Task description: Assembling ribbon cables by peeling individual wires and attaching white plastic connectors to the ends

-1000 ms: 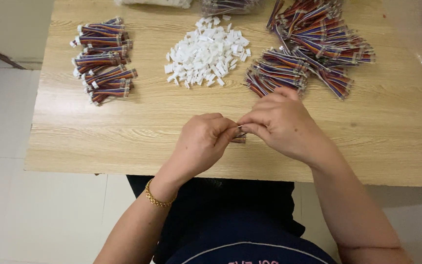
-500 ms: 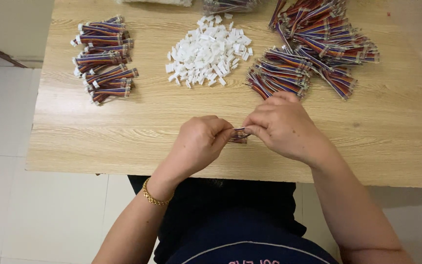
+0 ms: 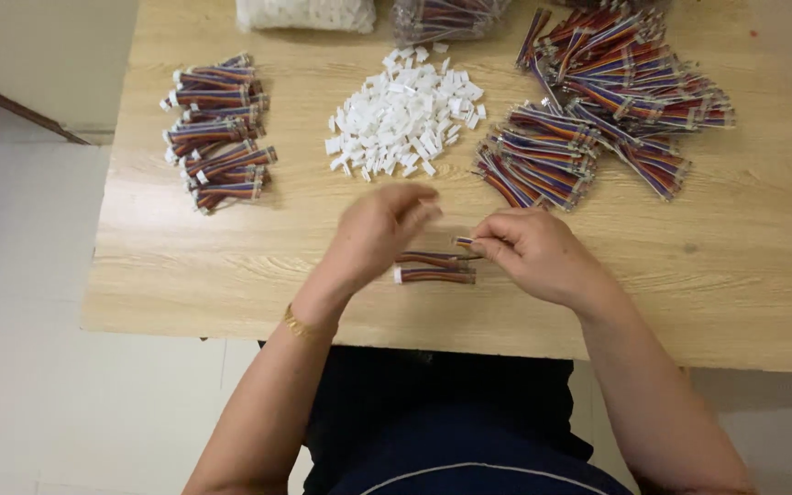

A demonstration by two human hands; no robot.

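My right hand (image 3: 538,257) pinches the end of a short multicoloured wire bundle (image 3: 434,259) low over the wooden counter (image 3: 744,275); a second wire bundle with white end (image 3: 433,275) lies just beside it. My left hand (image 3: 379,229) is blurred, fingers loosely curled, holding nothing I can see, near the white connector pile (image 3: 405,115). Finished bundles (image 3: 217,128) sit far left, loose bundles (image 3: 598,110) on the right.

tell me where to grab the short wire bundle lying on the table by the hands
Pinch the wire bundle at mid-length, across its narrow width, coming straight down from above. It lies flat, running left to right on the wooden table, with a white connector at its left end. The left hand hovers just above it; the right hand already pinches another.
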